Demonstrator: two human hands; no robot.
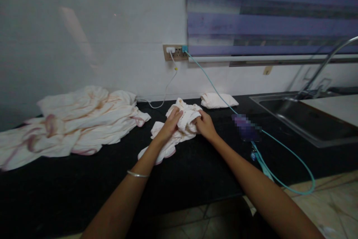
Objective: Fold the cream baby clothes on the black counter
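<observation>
Both of my hands grip one crumpled white cloth (187,121) over the middle of the dark counter. My left hand (171,123) is closed on its left side, thumb on top. On the other side, my right hand (205,124) pinches the cloth near its right edge. Part of the cloth hangs down and lies on the counter below my left wrist, showing a pinkish hem. What kind of cloth or garment it is, the folds hide. A larger heap of white cloth (92,123) with pinkish trim spreads to the left.
Behind my right hand lies a folded white bundle (218,100). A blurred purple device (246,127) rests to the right with a teal cable (291,149) looping past the counter's front edge. The socket (178,52) also feeds a white cable (167,90). A metal sink (307,119) is at far right.
</observation>
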